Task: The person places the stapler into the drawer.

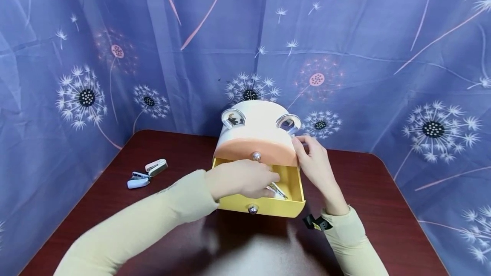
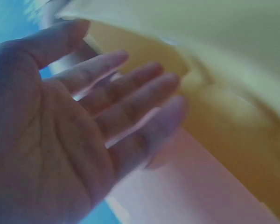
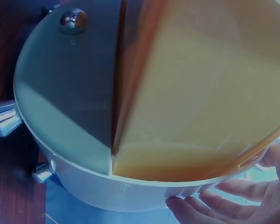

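Note:
A white desktop organizer [image 1: 256, 118] with silver round eye-like parts stands on the table, its yellow lower drawer [image 1: 238, 204] pulled out. Above that drawer is a peach upper drawer [image 1: 238, 150], closed. My left hand [image 1: 245, 178] reaches over the yellow drawer; in the left wrist view its palm holds nothing and its fingers are extended. Beside those fingers lies a small white and metallic item [image 1: 277, 191], partly hidden, kind unclear. My right hand [image 1: 315, 161] touches the organizer's right side; in the right wrist view its fingertips [image 3: 177, 205] rest along the casing's edge.
A light blue mini stapler [image 1: 138, 181] and a white and grey mini stapler [image 1: 156, 167] lie on the dark red table [image 1: 184, 148] at left. Behind and beside the table hangs a blue dandelion-print curtain [image 1: 199, 76]. A black strap [image 1: 317, 222] is at my right wrist.

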Tool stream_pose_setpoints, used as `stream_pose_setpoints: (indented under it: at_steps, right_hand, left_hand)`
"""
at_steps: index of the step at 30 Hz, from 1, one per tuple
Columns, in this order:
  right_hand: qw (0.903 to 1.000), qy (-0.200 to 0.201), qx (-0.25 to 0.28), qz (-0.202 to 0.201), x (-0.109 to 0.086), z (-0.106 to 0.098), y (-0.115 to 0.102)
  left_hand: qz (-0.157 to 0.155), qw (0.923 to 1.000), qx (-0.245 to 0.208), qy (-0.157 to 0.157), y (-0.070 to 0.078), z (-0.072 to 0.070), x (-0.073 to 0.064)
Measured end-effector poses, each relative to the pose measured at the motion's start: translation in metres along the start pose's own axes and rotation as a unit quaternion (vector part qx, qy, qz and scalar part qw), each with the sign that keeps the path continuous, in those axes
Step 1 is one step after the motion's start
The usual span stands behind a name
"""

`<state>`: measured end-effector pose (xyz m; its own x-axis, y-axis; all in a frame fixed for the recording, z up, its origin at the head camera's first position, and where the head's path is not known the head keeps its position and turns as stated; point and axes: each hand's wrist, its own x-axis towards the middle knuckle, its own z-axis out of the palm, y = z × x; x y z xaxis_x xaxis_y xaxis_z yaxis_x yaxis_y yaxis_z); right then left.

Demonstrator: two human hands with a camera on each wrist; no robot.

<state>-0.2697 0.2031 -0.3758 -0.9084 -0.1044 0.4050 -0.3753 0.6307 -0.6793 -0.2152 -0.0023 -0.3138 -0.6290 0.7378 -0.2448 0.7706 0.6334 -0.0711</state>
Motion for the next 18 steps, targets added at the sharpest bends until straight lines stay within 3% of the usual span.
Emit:
stream_pose_setpoints:
  at_steps: [3,7,13,18]
  right_hand:
    - [1.0,0.0,-0.001,-0.002,0.001,0.0,0.0]
    - [1.0,-0.001,-0.004,0.001,0.001,0.0,0.001]
    - [1.0,-0.001,0.0,0.002,0.001,0.0,0.001]
    - [1.0,0.0,-0.003,0.003,0.0,0.0,0.001]
  left_hand:
    - [-0.019,0.9974,-0.054,0.044,-0.005,0.005,-0.021]
    - [-0.027,0.9881,-0.099,0.114,-0.015,0.019,-0.055]
    - [-0.071,0.9599,-0.191,0.193,-0.03,0.051,-0.104]
    - [-0.134,0.9346,-0.214,0.251,-0.042,0.076,-0.135]
